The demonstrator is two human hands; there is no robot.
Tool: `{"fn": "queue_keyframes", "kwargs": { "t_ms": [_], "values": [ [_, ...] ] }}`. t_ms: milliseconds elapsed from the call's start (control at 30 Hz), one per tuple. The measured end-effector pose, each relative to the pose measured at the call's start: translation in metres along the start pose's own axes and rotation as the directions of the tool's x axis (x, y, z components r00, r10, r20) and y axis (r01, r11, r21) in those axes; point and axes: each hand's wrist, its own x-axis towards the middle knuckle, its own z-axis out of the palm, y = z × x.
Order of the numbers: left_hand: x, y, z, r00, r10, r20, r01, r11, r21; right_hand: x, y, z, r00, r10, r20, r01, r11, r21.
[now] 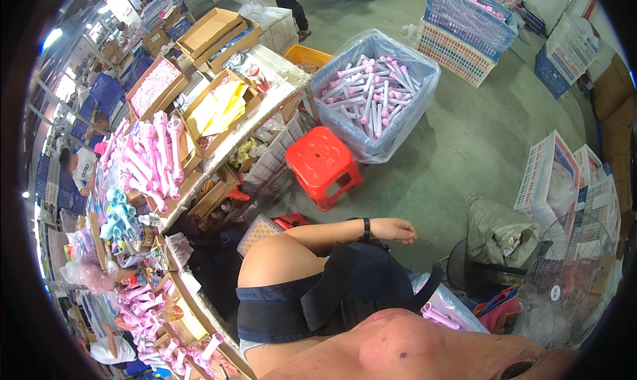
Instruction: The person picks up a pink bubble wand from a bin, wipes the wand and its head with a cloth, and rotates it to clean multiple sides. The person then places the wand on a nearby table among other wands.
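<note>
Green floor (458, 161), red stool (320, 159) near one of the hands (395, 230), apart

The one hand in view, apparently the left hand (394, 230), sits beyond the body on its far side, back of the hand uppermost, fingers (406, 234) loosely bent and pointing right. Its bare forearm (325, 232) runs nearly level from left to right, with the wrist (366, 229) almost straight. Rounded bare skin (411, 347) fills the near edge, the body part unclear.
</note>
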Motion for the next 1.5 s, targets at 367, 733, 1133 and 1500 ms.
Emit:
{"fn": "queue_keyframes", "kwargs": {
  "t_ms": [367, 733, 1133, 1500],
  "values": [
    [-0.041, 0.097, 0.041, 0.881, 0.246, 0.405, -0.237, 0.969, -0.074, -0.116, -0.118, -0.113, 0.928, -0.320, -0.192, 0.362, 0.655, 0.663],
    [-0.057, 0.190, 0.112, -0.199, 0.492, 0.848, -0.584, 0.635, -0.506, -0.180, -0.232, -0.168, -0.103, -0.987, -0.120, 0.611, -0.158, 0.775],
    [0.010, 0.191, 0.138, -0.359, 0.469, 0.807, -0.073, 0.848, -0.526, -0.263, -0.226, -0.147, -0.042, -0.899, -0.436, 0.897, -0.226, 0.379],
    [0.059, 0.141, 0.222, -0.674, 0.440, 0.594, 0.328, 0.898, -0.293, -0.314, -0.235, -0.100, 0.245, -0.595, -0.765, 0.969, 0.127, 0.211]
  ]
}}
